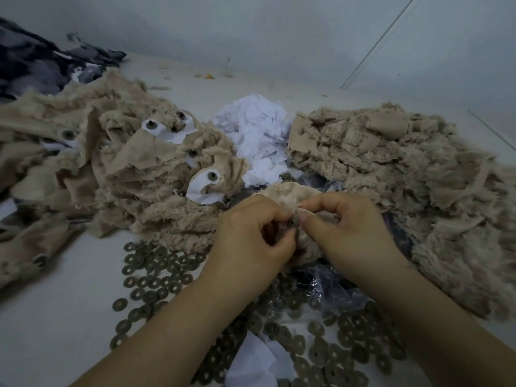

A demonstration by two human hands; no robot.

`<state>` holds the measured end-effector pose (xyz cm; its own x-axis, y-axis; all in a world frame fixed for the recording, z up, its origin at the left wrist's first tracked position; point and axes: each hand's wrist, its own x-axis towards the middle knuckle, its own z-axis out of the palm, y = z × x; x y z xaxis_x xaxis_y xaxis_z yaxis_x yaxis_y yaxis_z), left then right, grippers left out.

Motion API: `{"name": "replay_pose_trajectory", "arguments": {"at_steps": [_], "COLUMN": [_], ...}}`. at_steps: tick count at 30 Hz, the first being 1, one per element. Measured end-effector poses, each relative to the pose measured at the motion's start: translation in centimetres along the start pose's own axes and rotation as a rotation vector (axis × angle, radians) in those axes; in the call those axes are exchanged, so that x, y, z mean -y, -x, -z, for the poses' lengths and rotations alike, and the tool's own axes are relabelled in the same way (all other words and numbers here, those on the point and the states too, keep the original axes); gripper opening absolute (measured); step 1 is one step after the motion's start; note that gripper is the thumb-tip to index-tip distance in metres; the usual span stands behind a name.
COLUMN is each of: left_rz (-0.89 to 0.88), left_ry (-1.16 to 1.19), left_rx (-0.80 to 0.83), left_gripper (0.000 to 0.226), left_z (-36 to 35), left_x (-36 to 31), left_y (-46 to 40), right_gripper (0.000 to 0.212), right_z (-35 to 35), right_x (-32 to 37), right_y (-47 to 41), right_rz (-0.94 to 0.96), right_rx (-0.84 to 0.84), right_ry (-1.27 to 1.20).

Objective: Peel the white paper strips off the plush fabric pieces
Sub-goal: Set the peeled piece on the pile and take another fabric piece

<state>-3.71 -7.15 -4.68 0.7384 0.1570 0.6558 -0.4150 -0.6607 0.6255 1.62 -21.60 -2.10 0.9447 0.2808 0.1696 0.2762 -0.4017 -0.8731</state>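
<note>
A beige plush piece (290,194) sits low in the middle of the view, pinched between both hands. The left hand (251,236) curls its fingers round the piece's near edge, and the right hand (349,230) pinches the same edge with thumb and forefinger, the two hands almost touching; whether a paper strip is between the fingertips cannot be told.

Just behind lies a crumpled heap of white paper (257,135). To the left spreads a pile of plush pieces (134,169) with white strips and dark studs showing; to the right, a second plush pile (391,169) reaches the frame's edge.

Dark ring washers (156,277) scatter over the pale counter (55,331) under the forearms, beside a clear plastic bag (335,291). Bare counter shows at lower left and toward the far wall. A dark patterned cloth (33,65) lies at upper left.
</note>
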Motion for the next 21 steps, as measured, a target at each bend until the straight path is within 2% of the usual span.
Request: {"name": "replay_pose_trajectory", "arguments": {"at_steps": [5, 9, 21], "left_rz": [0.034, 0.071, 0.163], "left_ry": [0.006, 0.062, 0.159], "left_rx": [-0.004, -0.01, 0.04], "left_gripper": [0.007, 0.007, 0.009], "left_z": [-0.27, -0.44, -0.44], "left_x": [0.1, -0.01, 0.06], "left_y": [0.04, 0.01, -0.24], "right_gripper": [0.014, 0.022, 0.025], "right_z": [-0.4, -0.42, -0.59], "right_x": [0.03, 0.01, -0.48], "right_y": [0.1, 0.29, 0.61], "right_rz": [0.025, 0.053, 0.067], "right_rx": [-0.004, 0.018, 0.046], "right_ry": [0.007, -0.031, -0.172]}}
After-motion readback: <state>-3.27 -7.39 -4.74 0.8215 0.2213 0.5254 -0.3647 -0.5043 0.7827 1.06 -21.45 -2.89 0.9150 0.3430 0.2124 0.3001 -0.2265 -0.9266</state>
